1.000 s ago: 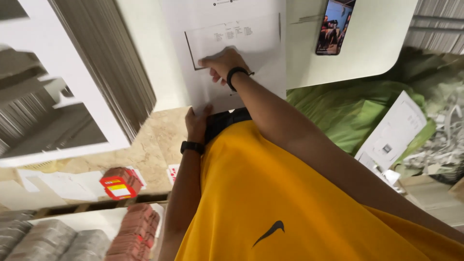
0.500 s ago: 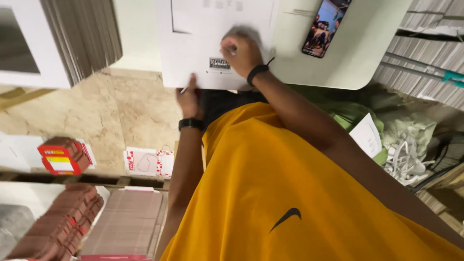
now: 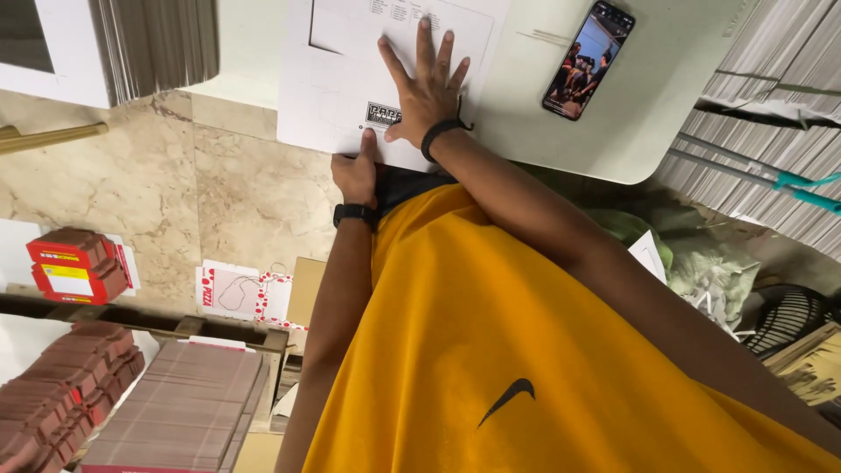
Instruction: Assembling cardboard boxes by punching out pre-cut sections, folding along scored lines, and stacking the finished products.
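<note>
Beige marble floor [image 3: 245, 193] beneath a white table [image 3: 648, 114], cardboard stacks [image 3: 175, 412] around.

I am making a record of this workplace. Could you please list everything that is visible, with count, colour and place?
flat cardboard sheet: one, white with printing, on the table, under both hands
table: one, pale, top of view
phone: one, dark, screen lit, on the table right of the sheet
folded boxes: small stack, red, left on the floor
flattened card stacks: several, brownish, lower left
floor: beige marble
left hand: gripping the sheet's near edge
right hand: flat on the sheet, fingers spread
</note>
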